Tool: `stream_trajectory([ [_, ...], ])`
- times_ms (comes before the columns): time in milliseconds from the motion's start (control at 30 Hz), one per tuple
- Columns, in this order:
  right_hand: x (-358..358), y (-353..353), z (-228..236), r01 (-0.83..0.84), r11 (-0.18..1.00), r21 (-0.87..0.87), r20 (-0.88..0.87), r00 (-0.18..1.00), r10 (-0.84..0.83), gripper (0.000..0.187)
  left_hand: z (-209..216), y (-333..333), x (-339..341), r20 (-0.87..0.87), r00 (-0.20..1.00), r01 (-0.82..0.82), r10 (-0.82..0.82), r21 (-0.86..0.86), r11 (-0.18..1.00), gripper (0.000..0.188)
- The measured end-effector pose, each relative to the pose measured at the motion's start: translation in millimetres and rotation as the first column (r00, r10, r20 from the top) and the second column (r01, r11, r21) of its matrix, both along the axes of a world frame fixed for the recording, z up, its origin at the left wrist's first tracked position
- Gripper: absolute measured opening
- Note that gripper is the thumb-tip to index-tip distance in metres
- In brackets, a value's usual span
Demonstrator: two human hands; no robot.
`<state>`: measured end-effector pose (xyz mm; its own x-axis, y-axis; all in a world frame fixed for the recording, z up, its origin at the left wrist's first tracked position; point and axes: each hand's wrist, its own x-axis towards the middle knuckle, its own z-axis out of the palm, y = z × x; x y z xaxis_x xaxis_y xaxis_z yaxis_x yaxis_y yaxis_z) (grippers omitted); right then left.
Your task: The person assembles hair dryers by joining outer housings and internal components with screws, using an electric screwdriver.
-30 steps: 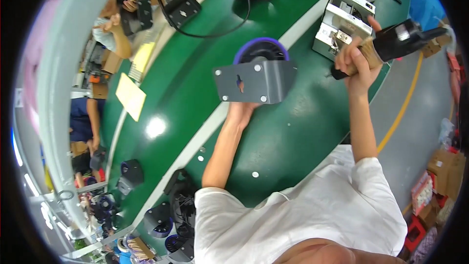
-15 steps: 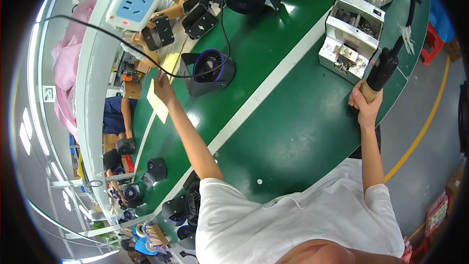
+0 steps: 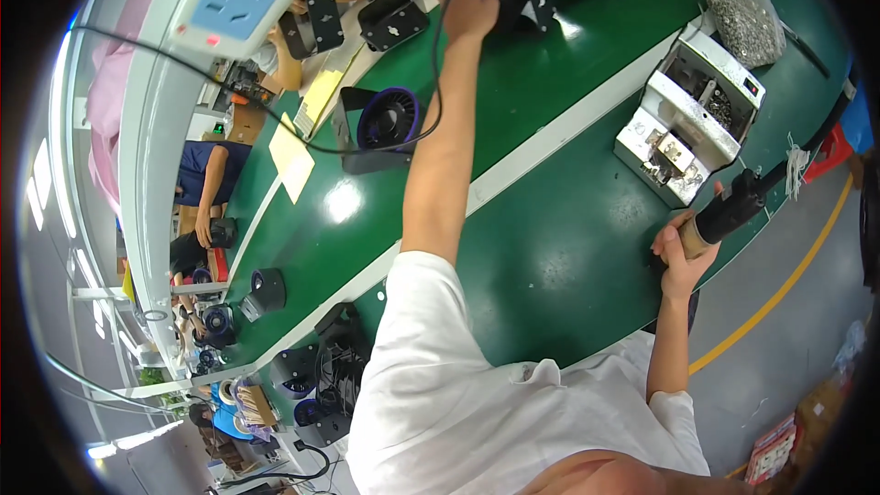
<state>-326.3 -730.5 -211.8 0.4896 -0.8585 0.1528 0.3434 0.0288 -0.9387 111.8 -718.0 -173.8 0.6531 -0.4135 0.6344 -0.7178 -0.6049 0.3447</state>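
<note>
My left hand [image 3: 470, 5] reaches to the far side of the green bench, its fingers curled over a black round housing [image 3: 510, 7] in a bracket. Part of that housing is hidden behind the hand. Close to the right edge of the bench, my right hand [image 3: 686, 258] is closed round the tan end of a corded electric screwdriver [image 3: 731, 206]. Beside the screwdriver stands a white metal screw feeder [image 3: 692, 110] with loose screws inside. A black fan unit [image 3: 389, 119] with a purple ring sits in its bracket, left of my left forearm.
A yellow sheet [image 3: 291, 163] lies left of the fan unit. A clear bag of screws [image 3: 741, 26] is behind the feeder. A black cable [image 3: 367, 145] hangs across from the power strip [image 3: 240, 2]. Other people work along the far left. More black units [image 3: 316, 362] lie near my left elbow.
My left hand has let go of the yellow sheet and moved right and farther away to the black housing. My right hand still holds the screwdriver, slightly lower in view.
</note>
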Motion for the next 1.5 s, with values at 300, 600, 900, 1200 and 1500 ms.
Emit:
stream_trajectory([
  [300, -5.8, -4.5, -3.0, -0.073, 0.997, 0.021, 0.031, 0.997, 0.072, 0.083, 6.0, 52.7, 69.0, -0.245, 0.867, 0.459, -0.435, 0.047, 0.887, 0.067],
  [600, -4.9, 1.9, 7.7, 0.073, 0.987, -0.144, 0.051, 0.997, -0.066, 0.076, -24.0, 20.7, -29.0, -0.201, 0.973, -0.184, 0.115, -0.372, 0.91, 0.066],
  [900, 47.4, -43.2, 94.5, 0.144, 0.936, -0.32, 0.331, 0.943, -0.032, 0.059, -13.3, 158.9, -186.7, -0.046, 0.875, 0.382, -0.482, -0.546, 0.746, 0.054],
  [1200, 90.2, -32.2, 58.7, 0.227, 0.78, -0.584, 0.216, 0.969, -0.12, 0.047, -19.5, 206.7, -248.4, -0.168, 0.689, 0.617, -0.705, -0.376, 0.692, 0.055],
  [1500, 90.4, 53.1, 154.1, -0.005, 0.94, -0.342, 0.184, 0.98, 0.073, 0.076, -13.5, 202.1, -258.4, -0.085, 0.688, 0.644, -0.721, -0.385, 0.661, 0.059],
])
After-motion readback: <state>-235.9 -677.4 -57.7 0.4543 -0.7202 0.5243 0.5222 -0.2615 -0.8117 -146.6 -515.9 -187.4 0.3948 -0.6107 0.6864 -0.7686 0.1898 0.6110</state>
